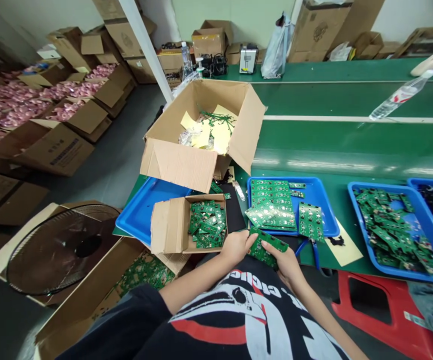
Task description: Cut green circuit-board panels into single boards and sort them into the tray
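A green circuit board panel [263, 251] is held close to my body between both hands. My left hand [238, 246] pinches its left end, and my right hand [284, 260] grips its right side with the thumb on top. Just beyond, a blue tray [331, 220] carries stacked green board panels [272, 202], one lying askew on top. Another panel [311, 221] rests over that tray's right front edge. Left of my hands, a small open cardboard box [171, 225] contains many small separated boards [208, 225]. Blue-handled pliers [316, 254] lie at the table's front edge, right of my right hand.
A large open carton [179, 162] with yellow paper and green strips stands behind the small box. A blue tray [136, 212] sits at left, another tray [351, 192] of boards at right. A fan [62, 250] is on the floor left; a red stool [392, 320] stands right.
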`<state>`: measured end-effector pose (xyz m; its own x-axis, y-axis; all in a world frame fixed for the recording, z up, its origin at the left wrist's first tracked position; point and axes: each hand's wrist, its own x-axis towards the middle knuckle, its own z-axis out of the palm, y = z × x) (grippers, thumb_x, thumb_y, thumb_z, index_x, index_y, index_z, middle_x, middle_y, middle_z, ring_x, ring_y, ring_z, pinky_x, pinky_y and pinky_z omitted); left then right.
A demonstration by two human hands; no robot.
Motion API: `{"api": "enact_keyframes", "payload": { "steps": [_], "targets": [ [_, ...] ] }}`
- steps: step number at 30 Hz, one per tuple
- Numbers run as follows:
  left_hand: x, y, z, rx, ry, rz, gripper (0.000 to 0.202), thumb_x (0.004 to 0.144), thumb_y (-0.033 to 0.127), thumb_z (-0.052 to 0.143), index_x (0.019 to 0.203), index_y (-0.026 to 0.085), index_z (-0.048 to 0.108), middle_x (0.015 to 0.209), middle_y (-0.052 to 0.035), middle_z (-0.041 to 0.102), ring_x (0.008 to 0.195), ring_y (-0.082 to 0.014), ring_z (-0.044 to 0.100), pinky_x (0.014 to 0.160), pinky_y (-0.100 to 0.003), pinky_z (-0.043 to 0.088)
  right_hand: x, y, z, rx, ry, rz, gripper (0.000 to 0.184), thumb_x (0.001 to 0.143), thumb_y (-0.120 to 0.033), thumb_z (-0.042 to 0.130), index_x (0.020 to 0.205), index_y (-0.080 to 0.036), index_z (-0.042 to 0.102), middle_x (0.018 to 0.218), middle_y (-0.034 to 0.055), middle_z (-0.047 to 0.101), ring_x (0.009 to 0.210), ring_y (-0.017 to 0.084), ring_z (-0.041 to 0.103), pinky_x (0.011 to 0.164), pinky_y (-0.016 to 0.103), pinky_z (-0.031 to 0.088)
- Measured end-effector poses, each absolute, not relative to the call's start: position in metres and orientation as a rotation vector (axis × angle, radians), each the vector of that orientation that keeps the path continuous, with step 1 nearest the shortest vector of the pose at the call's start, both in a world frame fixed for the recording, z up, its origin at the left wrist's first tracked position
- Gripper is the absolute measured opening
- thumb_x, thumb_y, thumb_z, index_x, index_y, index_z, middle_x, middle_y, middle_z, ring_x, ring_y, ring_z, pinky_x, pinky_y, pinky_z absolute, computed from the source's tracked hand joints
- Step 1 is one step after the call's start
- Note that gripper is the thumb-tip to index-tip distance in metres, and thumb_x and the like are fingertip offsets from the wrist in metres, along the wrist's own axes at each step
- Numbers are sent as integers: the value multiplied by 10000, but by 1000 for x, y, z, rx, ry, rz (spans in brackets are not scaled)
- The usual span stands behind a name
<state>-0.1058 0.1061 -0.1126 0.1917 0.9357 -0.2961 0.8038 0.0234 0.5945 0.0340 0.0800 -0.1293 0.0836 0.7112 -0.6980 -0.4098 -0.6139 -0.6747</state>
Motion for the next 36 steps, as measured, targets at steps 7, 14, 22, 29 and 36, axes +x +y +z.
{"api": "enact_keyframes", "payload": {
  "steps": [7, 14, 22, 29, 36],
  "targets": [
    [-110, 113, -106, 1638, 1450, 394, 393, 847, 417, 334, 543, 186, 424, 491, 24, 483, 503, -122, 522, 486, -217, 372, 40, 91, -119, -1352, -409, 1811, 306, 492, -289, 775, 739, -144, 669, 738, 61, 698, 694, 233, 643, 729, 385, 494],
    [-107, 130, -104, 1133, 1237, 437, 345, 704, 473, 563, 791, 144, 504, 489, 51, 513, 376, -92, 500, 348, -193, 396, 54, 110, -106, -1232, -544, 1874, 419, 475, -287, 778, 846, -139, 653, 821, 66, 696, 781, 237, 633, 769, 363, 473],
    [-100, 140, -92, 954, 1106, 481, 497, 551, 360, 736, 945, 127, 541, 638, 0, 616, 471, -107, 562, 429, -225, 455, 61, 115, -103, -1185, -602, 1884, 369, 507, -342, 754, 796, -143, 639, 773, 58, 696, 719, 219, 640, 675, 328, 496],
    [-92, 153, -90, 1065, 1137, 519, 250, 593, 326, 706, 678, 109, 617, 518, 7, 598, 430, -104, 543, 419, -219, 435, 68, 122, -104, -1339, -913, 1744, 324, 632, -450, 647, 780, -165, 603, 619, 23, 669, 478, 166, 607, 438, 261, 474],
    [-85, 159, -91, 1079, 1072, 542, 215, 623, 317, 686, 683, 118, 631, 552, -7, 636, 504, -123, 589, 469, -229, 480, 73, 128, -110, -1356, -1036, 1464, 313, 587, -469, 664, 664, -166, 635, 608, 14, 650, 534, 165, 590, 459, 284, 500]
  ]
}}
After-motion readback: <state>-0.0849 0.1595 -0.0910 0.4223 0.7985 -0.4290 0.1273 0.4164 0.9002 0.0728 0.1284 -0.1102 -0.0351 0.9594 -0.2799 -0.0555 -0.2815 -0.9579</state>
